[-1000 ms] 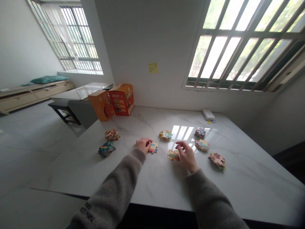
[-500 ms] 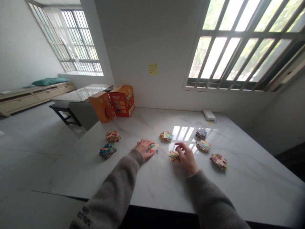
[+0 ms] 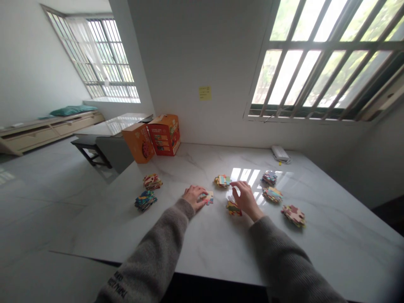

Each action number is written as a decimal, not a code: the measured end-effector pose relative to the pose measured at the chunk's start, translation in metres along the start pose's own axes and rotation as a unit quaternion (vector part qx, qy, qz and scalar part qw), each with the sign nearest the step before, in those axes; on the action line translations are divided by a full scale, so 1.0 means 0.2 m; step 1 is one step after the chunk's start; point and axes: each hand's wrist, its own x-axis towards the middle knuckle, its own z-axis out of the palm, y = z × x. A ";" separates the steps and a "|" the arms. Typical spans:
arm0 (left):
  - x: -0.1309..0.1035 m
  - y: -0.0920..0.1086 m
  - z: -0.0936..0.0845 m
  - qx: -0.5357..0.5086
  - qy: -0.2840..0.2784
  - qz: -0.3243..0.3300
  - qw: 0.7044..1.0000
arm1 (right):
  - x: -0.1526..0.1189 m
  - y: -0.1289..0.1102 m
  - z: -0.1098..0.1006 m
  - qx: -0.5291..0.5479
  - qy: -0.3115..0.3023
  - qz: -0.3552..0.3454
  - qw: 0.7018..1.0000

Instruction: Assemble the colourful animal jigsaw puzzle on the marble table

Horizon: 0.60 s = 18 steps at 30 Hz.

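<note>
As my left hand [image 3: 195,197] is bracing, my right hand [image 3: 248,201] is hovering

Nearer me than the central pile [image 3: 222,181], the left hand, loosely spread, is resting on a pale piece [image 3: 208,197], probably steadying it; the right is hanging half-open, seemingly empty, by a yellow-green piece [image 3: 232,208].

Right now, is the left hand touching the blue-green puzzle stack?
Apart: the head view shows bare tabletop between the left hand and the blue-green puzzle stack.
</note>
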 end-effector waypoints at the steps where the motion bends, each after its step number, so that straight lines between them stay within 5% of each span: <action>1: 0.00 0.00 0.00 -0.001 0.000 0.001 1.000 | 0.04 0.01 0.01 -0.015 -0.010 -0.012 1.000; 7: -0.01 0.04 0.01 -0.004 -0.004 0.009 1.000 | 0.21 0.06 0.10 -0.061 -0.077 -0.051 0.994; 12: -0.01 0.04 0.00 -0.007 0.002 0.004 1.000 | 0.25 0.08 0.18 -0.077 -0.148 -0.021 0.986; 18: 0.00 0.03 0.00 -0.001 0.006 -0.022 1.000 | 0.29 0.10 0.18 -0.071 -0.162 -0.018 0.984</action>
